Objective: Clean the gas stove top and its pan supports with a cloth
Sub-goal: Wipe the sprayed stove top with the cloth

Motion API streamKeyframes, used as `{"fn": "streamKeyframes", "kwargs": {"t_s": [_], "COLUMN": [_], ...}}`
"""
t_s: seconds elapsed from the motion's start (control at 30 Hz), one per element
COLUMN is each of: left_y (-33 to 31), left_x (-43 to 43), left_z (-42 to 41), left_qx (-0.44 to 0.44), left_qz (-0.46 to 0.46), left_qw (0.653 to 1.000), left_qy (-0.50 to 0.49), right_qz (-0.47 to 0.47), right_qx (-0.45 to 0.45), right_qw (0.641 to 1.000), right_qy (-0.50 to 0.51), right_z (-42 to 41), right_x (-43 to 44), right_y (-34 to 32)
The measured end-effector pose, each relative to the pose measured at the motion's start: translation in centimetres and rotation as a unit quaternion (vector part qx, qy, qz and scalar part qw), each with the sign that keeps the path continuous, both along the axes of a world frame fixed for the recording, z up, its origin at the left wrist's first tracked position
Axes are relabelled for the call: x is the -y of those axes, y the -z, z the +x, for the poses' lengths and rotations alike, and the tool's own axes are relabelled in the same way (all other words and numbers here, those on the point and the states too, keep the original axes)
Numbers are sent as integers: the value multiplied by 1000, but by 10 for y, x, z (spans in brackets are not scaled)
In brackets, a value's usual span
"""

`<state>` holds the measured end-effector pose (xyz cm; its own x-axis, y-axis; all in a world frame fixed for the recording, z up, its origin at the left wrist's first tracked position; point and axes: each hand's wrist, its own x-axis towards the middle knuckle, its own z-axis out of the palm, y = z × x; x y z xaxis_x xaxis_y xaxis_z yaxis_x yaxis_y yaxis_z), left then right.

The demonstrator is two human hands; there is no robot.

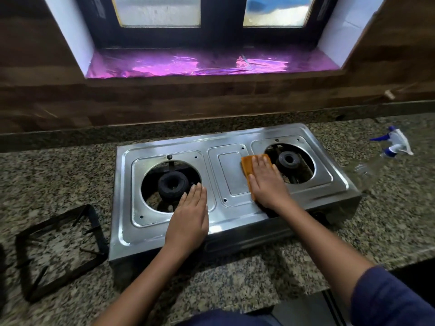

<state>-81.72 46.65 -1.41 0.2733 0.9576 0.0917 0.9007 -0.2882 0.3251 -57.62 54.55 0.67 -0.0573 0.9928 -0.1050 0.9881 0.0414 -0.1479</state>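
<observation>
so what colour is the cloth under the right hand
Orange; the cloth lies flat under the right hand on the steel stove top, seen in the head view.

Between the left hand [188, 217] and the right hand [268, 184], a flat strip of the stove top [233, 182] was left bare. Just beyond the left hand's fingertips, the way was blocked by the left burner [173, 184] in its open well. The right burner [288, 161] was set just right of the right hand. Left of the left hand, the counter [388, 220] was occupied by a pan support [97, 229]. Well right of the right hand, a spray bottle [393, 144] was found, with bare counter between. Ahead of both hands, passage was closed by the wooden wall [211, 102].
</observation>
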Motion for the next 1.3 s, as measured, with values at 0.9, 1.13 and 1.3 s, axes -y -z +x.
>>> {"fn": "streamKeyframes", "kwargs": {"t_s": [0.9,1.13,1.3], "left_y": [-23,-8,3], "left_x": [11,19,17], "left_z": [-46,-129,-134], "left_qx": [193,21,48], "left_qz": [39,-1,-8], "left_qw": [979,982,982], "left_qy": [-58,-185,-183], "right_qz": [-11,-3,15], "right_qx": [-10,-29,-35], "right_qw": [998,999,999], "right_qy": [-58,-31,-37], "right_z": [-69,-157,-155], "right_x": [83,69,2], "right_y": [-10,4,6]}}
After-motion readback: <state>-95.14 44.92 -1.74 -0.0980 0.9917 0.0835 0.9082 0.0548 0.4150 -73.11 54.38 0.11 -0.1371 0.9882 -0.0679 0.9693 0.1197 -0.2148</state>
